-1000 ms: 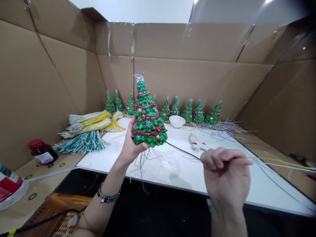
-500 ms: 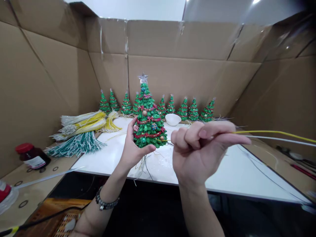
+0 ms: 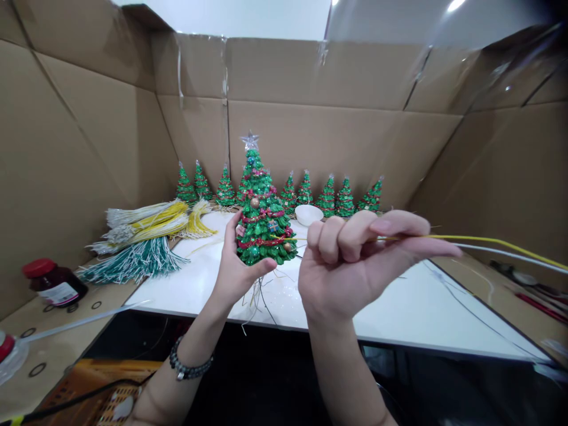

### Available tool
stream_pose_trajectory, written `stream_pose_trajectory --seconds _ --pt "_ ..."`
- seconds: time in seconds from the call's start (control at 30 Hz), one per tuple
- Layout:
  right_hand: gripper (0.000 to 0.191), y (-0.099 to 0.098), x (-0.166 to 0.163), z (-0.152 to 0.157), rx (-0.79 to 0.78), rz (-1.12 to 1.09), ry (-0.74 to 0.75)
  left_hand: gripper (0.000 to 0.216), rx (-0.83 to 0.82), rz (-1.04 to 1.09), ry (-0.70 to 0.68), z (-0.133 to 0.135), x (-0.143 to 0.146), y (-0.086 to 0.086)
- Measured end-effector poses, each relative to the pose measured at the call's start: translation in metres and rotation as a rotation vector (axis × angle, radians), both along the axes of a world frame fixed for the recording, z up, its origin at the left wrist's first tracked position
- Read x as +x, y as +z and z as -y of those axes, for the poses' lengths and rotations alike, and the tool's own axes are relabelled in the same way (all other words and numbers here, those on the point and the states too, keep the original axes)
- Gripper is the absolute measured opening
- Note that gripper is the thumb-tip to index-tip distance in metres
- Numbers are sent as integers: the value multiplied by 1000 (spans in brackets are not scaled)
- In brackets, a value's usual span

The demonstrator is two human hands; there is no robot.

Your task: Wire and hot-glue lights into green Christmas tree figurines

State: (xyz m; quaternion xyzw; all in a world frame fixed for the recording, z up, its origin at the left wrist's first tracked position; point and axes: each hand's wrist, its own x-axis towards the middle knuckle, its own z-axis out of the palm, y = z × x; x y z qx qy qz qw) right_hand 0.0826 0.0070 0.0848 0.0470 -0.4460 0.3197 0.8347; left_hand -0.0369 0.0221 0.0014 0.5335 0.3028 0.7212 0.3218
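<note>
My left hand (image 3: pixel 237 260) grips the lower part of a green Christmas tree figurine (image 3: pixel 264 219) and holds it upright above the white table. Red garlands, small baubles and gift shapes cover the figurine, and a clear star tops it. Several thin wires (image 3: pixel 261 299) hang below its base. To its right, my right hand (image 3: pixel 355 260) is closed on a yellow wire (image 3: pixel 479 239) and a white wire (image 3: pixel 497 251), which run out past the thumb to the right edge. A thin yellow strand also spans from the figurine's lower right side to my right fist.
Several similar tree figurines (image 3: pixel 326 198) line the back, with a white bowl (image 3: pixel 309 215) before them. Bundles of yellow and white wires (image 3: pixel 153 222) and green and white wires (image 3: pixel 133 260) lie left. A red-capped bottle (image 3: pixel 55 284) stands near the left cardboard wall (image 3: pixel 80 148).
My right hand has shifted slightly left, and its fingers and thumb have moved a little along the wires. The figurine stays in my left hand. The whole view has drifted slightly.
</note>
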Motion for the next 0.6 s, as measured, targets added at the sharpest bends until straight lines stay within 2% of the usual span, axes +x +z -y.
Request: stream_pose_trajectory --seconds 0.13,0.3,0.47,0.6 --pt "50 -16 2 -5 -14 -31 13 111 -5 32 33 0 -2 -1" --pt "45 -36 6 -8 -104 -1 -57 113 11 33 68 -3 -4 -2" --pt "48 -35 6 0 -76 22 -96 112 20 -2 86 -4 -3 -2" --pt "48 -27 6 6 -116 11 -30 113 27 -38 104 -4 -2 -3"
